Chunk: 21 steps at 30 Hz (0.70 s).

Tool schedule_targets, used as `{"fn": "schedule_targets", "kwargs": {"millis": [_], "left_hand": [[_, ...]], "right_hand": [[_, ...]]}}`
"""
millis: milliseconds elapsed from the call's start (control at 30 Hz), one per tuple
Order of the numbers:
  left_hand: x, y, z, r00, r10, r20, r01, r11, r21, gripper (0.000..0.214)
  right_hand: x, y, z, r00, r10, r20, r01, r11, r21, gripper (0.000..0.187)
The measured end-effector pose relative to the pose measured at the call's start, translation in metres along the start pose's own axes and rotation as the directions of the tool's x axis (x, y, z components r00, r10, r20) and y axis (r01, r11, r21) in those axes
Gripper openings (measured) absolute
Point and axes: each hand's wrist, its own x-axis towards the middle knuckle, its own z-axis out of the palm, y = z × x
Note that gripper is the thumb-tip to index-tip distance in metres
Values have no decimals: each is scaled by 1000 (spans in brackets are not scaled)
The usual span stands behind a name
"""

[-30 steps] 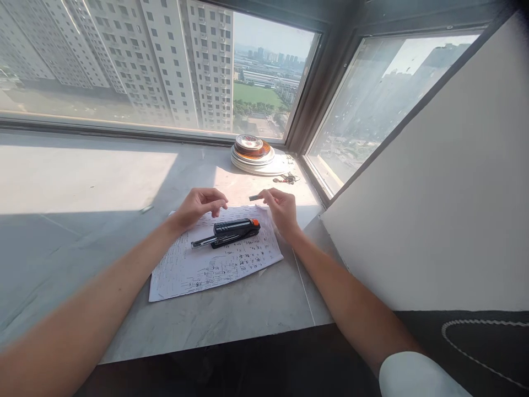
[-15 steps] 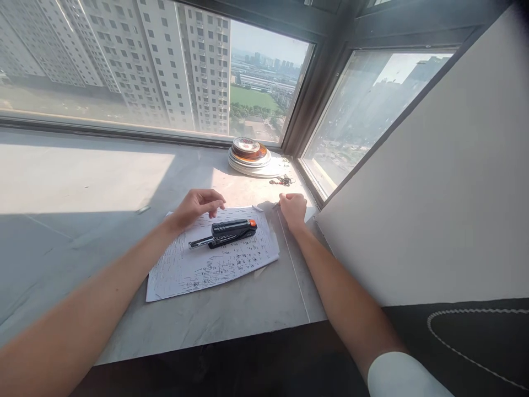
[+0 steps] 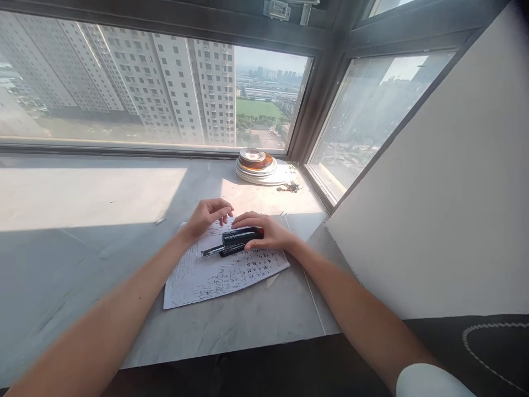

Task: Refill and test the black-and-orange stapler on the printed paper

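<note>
A black stapler (image 3: 235, 238) with an orange end lies on a printed sheet of paper (image 3: 223, 273) on the grey stone sill (image 3: 103, 193). My right hand (image 3: 270, 238) is closed over the stapler's right end, fingers across its top. My left hand (image 3: 206, 215) rests at the sheet's far edge, just behind the stapler, with its fingers curled in towards the thumb; I cannot see what lies between them. A small strip of staples (image 3: 283, 214) sits on the sill past my right hand.
A stack of plates (image 3: 256, 165) stands in the window corner, with a small dark tangle (image 3: 289, 188) beside it. A tiny pale object (image 3: 160, 221) lies left of the sheet. A white wall panel (image 3: 433, 193) bounds the right side. Windows run along the back.
My right hand has come back from the sill's right side, left the small strip there, and closed on the stapler. My left hand has stayed put. The camera tilted up slightly.
</note>
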Motion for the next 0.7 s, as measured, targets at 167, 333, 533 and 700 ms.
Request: {"fn": "schedule_targets", "kwargs": {"millis": [167,333,533,700], "left_hand": [[2,12,-17,956,-11,-295,62,984,164,29],[-24,31,-96,764,14,-645,536,543,646,18],[-56,21,-146,755,-301,-582,655,298,695,41],[-52,10,-131,782,-281,-556,622,313,718,15]], "right_hand": [[-1,9,2,992,102,80,-102,995,1,34],[-1,10,1,990,120,68,-123,992,35,29],[1,12,2,995,88,43,-89,995,42,28],[1,14,1,994,100,48,-102,994,36,30]]}}
